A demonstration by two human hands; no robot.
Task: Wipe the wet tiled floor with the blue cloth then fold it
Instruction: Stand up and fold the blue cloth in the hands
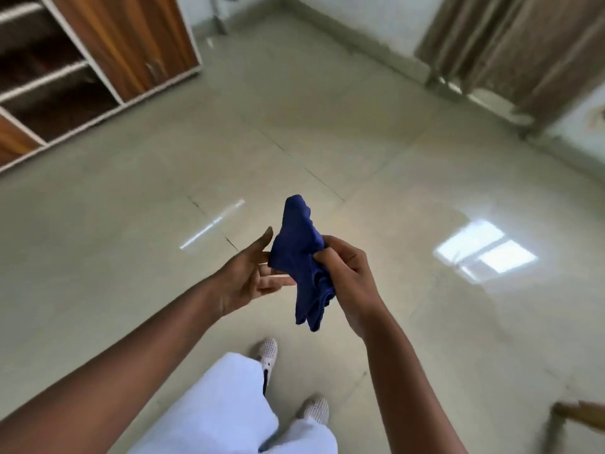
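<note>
Blue cloth (302, 257): bunched and crumpled, held in the air at the centre of the frame above the tiled floor (131, 208); one end is raised upward, the other hangs down in folds.
Right hand (347, 280): fingers and thumb are closed around the middle of the cloth, which is gripped in a bunch.
Left hand (248, 276): held palm up with fingers spread and extended; the fingertips are touching or just beside the cloth's left edge, contact not certain.
Floor: pale and glossy, with window glare at right centre.
Wooden cabinet (124, 44): seen at upper left, with open shelves.
Curtain (523, 50): hung at upper right.
White trousers (226, 411) and pale mesh shoes (268, 352): seen at lower centre.
</note>
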